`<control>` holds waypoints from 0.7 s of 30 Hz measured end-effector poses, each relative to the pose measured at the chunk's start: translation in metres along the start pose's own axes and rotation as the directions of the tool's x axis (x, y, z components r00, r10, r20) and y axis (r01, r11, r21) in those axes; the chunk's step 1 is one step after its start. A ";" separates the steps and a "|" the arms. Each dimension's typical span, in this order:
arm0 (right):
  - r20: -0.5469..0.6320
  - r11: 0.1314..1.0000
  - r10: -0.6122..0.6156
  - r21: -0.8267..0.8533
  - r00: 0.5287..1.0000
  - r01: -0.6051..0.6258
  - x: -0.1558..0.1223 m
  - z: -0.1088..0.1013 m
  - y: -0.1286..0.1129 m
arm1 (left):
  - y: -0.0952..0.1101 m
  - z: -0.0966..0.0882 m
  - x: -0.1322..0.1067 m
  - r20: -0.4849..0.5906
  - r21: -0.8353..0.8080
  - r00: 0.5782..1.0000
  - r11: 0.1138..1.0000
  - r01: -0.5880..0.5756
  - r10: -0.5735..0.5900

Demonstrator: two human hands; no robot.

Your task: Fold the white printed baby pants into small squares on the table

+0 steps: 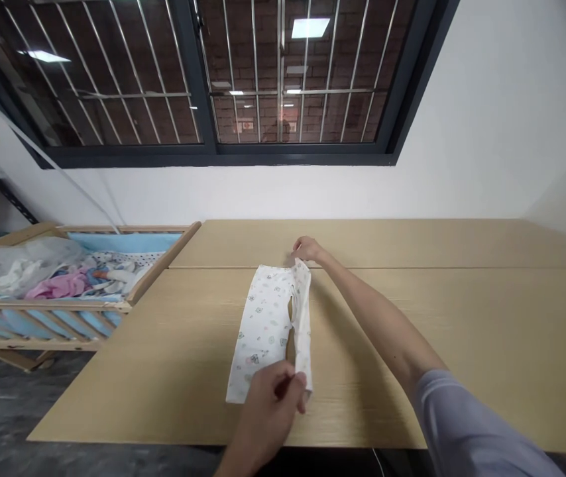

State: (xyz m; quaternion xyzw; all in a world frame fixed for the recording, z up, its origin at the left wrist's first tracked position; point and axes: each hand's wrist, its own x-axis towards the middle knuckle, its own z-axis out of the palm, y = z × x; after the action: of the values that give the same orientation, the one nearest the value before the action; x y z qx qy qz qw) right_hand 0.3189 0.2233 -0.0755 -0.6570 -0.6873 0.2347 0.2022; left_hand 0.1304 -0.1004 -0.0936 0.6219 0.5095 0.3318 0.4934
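A small white baby garment [266, 324] with a pale printed pattern lies lengthwise on the wooden table [412, 318], its right-hand edge lifted off the surface. My left hand [276, 397] pinches the near end of that lifted edge, close to the table's front edge. My right hand [307, 250] reaches across and grips the far end of the same edge. The strip of cloth stretches between the two hands while the rest of the garment lies flat.
A wooden crib [64, 291] with blue lining stands against the table's left side, holding a heap of clothes [59, 275]. A white wall and a barred window [213, 79] are behind the table. Dark floor shows at lower left.
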 end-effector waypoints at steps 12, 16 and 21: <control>0.046 0.997 -0.025 -0.071 0.999 0.028 -0.004 0.079 -0.083 | -0.067 -0.061 -0.039 -0.299 0.331 0.946 0.916 0.227 -0.126; 0.055 0.992 -0.040 -0.118 0.998 0.046 -0.012 0.089 -0.094 | -0.071 -0.061 -0.042 -0.367 0.542 0.921 0.775 0.325 -0.130; 0.010 0.966 -0.235 -0.107 0.972 0.234 -0.053 0.090 -0.098 | -0.074 -0.047 -0.055 -0.404 0.798 0.808 0.597 0.082 0.430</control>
State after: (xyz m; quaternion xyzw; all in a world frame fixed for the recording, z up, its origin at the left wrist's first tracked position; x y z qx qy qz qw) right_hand 0.1896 0.1625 -0.0885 -0.5814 -0.7715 0.1706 0.1939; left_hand 0.0502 -0.1404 -0.1448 0.6962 0.6554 0.2903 -0.0384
